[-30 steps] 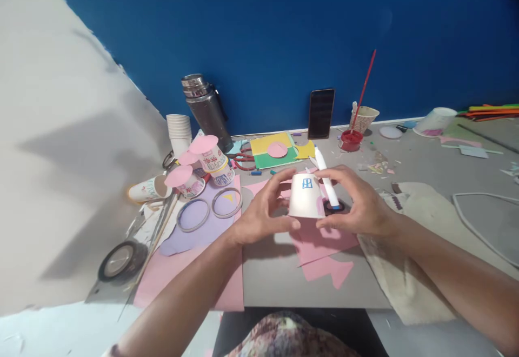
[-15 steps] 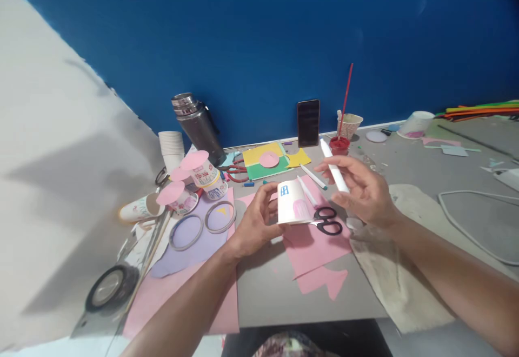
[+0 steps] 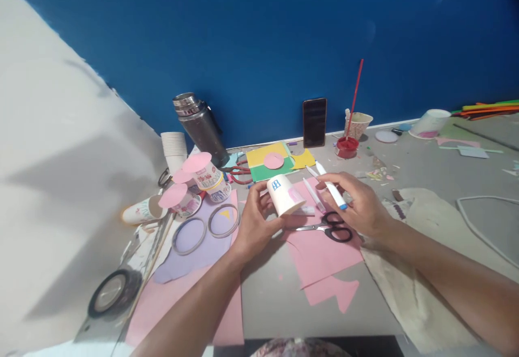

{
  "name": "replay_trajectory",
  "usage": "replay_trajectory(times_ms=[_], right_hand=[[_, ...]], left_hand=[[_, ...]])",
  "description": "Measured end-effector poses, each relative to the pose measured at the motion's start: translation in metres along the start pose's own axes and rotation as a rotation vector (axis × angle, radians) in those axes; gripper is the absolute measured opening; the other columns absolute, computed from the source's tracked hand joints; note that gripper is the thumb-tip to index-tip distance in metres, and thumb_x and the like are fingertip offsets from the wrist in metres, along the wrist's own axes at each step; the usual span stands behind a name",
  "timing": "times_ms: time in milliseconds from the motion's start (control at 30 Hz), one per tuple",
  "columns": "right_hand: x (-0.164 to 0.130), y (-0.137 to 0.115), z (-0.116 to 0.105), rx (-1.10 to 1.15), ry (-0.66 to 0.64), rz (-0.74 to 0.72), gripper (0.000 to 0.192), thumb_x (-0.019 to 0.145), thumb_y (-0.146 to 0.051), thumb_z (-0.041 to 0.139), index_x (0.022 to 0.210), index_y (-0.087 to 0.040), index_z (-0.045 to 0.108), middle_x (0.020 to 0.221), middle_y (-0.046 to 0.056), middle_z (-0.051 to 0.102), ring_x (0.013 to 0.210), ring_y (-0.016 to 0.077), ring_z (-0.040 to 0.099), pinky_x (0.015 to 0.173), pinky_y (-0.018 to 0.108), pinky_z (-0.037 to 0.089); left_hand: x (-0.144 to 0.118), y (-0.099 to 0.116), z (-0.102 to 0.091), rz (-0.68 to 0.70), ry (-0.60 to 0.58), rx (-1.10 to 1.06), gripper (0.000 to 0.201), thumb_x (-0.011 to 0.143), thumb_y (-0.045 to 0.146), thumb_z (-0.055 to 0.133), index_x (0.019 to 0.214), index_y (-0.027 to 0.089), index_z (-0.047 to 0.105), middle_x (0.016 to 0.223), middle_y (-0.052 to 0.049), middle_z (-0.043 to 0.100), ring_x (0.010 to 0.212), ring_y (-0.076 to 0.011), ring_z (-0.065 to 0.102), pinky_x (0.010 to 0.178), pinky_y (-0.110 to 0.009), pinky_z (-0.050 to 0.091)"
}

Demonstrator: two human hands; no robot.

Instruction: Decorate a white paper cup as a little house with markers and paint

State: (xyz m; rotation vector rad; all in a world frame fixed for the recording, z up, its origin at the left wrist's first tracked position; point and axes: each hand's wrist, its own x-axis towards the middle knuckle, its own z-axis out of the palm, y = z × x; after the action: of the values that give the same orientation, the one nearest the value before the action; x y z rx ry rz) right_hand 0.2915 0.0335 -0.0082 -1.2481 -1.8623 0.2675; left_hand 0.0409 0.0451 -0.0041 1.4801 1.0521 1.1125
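My left hand (image 3: 259,216) is closed around a white paper cup (image 3: 284,197), tilted, with a blue window drawing and a pink patch on its side. A white marker (image 3: 330,185) with a blue end is gripped in the fingers of my right hand (image 3: 359,203), to the right of the cup. Below the hands, black-handled scissors (image 3: 338,232) lie on pink paper (image 3: 316,259). Another white marker (image 3: 313,193) rests on that paper between the two hands.
Decorated cups with pink paper discs (image 3: 174,196) stand at the left, near two tape rings (image 3: 189,236) on purple paper. Behind are a steel flask (image 3: 203,132), a leaning phone (image 3: 314,122) and a red paint pot (image 3: 347,147). A beige cloth (image 3: 421,259) lies at the right.
The cup has tilted further in my left hand. My right hand has lowered the marker, whose blue end now shows. The view has shifted slightly.
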Motion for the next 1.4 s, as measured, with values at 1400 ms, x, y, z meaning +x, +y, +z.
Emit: replay_trajectory(times_ms=[1400], right_hand=[[-0.004,0.022,0.022,-0.249,-0.417,-0.117,0.059,0.076,0.004,0.053,0.125,-0.024,0.071,0.105,0.009,0.077,0.1,0.0287,0.067,0.083,0.039,0.056]], left_hand=[[0.003,-0.002,-0.005,0.084,0.208,0.244,0.069,0.077,0.023,0.081,0.138,0.029,0.049,0.147,-0.011,0.051,0.134,-0.0322,0.056,0.106,-0.051,0.055]])
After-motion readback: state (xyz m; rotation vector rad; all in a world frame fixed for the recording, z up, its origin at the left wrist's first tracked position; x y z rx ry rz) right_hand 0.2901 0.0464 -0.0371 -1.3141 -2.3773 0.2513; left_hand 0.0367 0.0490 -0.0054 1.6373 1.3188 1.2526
